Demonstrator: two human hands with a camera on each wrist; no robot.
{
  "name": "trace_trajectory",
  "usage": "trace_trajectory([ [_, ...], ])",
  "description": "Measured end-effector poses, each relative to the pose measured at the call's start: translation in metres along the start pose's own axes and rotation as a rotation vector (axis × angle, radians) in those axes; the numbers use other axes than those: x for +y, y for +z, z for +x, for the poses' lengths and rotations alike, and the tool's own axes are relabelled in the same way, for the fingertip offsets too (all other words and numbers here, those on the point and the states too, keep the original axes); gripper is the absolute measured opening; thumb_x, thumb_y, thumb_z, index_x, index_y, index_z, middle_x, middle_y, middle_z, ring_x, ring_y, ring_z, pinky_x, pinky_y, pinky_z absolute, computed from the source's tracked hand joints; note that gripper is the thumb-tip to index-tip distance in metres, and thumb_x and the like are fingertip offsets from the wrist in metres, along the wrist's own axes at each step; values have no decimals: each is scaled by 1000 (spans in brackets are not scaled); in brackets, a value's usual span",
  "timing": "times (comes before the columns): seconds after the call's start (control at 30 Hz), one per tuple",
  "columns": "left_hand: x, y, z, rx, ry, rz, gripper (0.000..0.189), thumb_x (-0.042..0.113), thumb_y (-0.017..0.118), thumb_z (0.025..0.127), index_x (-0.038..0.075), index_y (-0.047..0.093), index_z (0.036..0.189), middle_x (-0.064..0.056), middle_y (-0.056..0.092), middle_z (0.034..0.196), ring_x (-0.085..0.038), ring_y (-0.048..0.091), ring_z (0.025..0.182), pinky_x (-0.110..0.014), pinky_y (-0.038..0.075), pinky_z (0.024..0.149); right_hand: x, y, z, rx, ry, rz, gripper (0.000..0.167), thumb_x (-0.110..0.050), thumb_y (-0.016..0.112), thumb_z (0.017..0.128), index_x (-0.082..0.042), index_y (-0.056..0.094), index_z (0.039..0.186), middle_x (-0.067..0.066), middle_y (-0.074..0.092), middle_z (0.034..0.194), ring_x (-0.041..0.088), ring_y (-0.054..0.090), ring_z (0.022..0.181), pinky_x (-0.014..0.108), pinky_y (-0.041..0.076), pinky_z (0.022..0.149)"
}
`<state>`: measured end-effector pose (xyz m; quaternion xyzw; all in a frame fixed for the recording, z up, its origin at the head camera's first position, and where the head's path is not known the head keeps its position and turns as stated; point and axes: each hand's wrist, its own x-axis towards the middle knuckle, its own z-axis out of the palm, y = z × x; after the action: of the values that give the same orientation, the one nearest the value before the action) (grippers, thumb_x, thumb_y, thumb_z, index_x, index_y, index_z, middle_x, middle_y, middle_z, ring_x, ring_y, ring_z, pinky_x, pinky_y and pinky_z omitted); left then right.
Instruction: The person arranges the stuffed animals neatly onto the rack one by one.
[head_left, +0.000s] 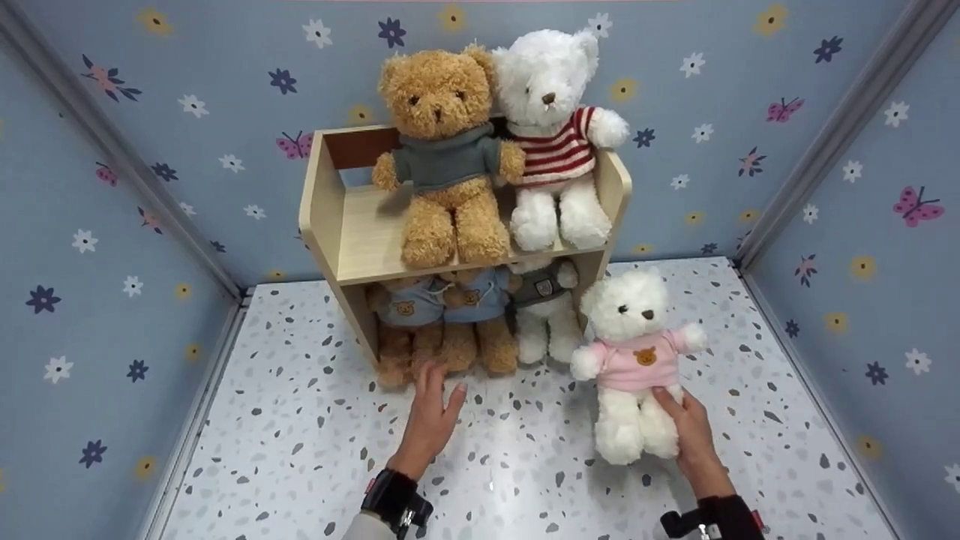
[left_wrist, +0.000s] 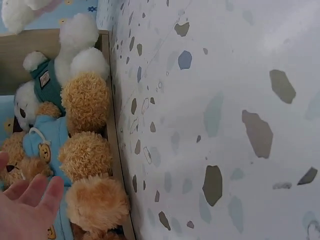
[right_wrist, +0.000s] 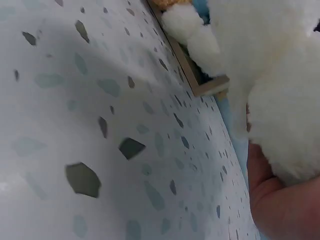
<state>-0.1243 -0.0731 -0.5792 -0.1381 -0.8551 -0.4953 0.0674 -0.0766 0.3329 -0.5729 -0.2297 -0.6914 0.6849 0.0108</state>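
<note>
My right hand [head_left: 691, 433] grips a white teddy bear in a pink top [head_left: 640, 369] by its leg, right of the shelf; in the right wrist view the bear's white fur [right_wrist: 285, 100] covers most of the fingers. My left hand [head_left: 433, 417], fingers extended, is in front of the lower shelf, nearest the brown teddy bear in a light blue top [head_left: 409, 322] at the left. Beside that sit another brown bear in blue [head_left: 484, 322] and a white bear in a dark top [head_left: 544, 315]. The left hand [left_wrist: 30, 212] holds nothing.
A two-level wooden shelf [head_left: 315, 202] stands against the flowered wall [head_left: 247, 90]. On its upper level sit a brown bear in a grey-green sweater [head_left: 446, 161] and a white bear in a red-striped sweater [head_left: 555, 154]. Speckled flooring [head_left: 285, 450] lies in front.
</note>
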Motion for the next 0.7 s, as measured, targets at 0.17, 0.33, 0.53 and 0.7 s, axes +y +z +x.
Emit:
trace_trajectory([
  [0.17,15,14,4,-266,-3,-77,66,43,53,108,1,36,156,-25,30,162,-43,48,136,-60,43,107,7,25,-16,-47,-37,-6,44,-29,61,106,5,58,134,4,71,99,15,68,86,28,56,75],
  [0.33,28,40,7,-411,-29,-213,82,50,66,100,6,31,160,-15,35,162,-36,44,142,-56,41,112,12,51,-31,-120,-76,29,35,-20,61,105,8,62,126,10,71,96,19,68,82,30,56,72],
  [0.53,38,69,4,-265,-103,-507,77,29,75,97,6,35,159,-16,46,156,-30,46,141,-44,37,116,17,77,-43,-244,-111,44,35,-17,62,104,9,61,127,12,71,97,20,68,82,31,58,72],
  [0.7,45,76,4,-91,-251,-667,68,28,63,105,2,32,160,-20,38,161,-32,38,147,-40,33,117,23,82,-44,-397,-128,-32,50,-23,59,107,8,50,145,17,69,115,25,69,98,33,58,82],
])
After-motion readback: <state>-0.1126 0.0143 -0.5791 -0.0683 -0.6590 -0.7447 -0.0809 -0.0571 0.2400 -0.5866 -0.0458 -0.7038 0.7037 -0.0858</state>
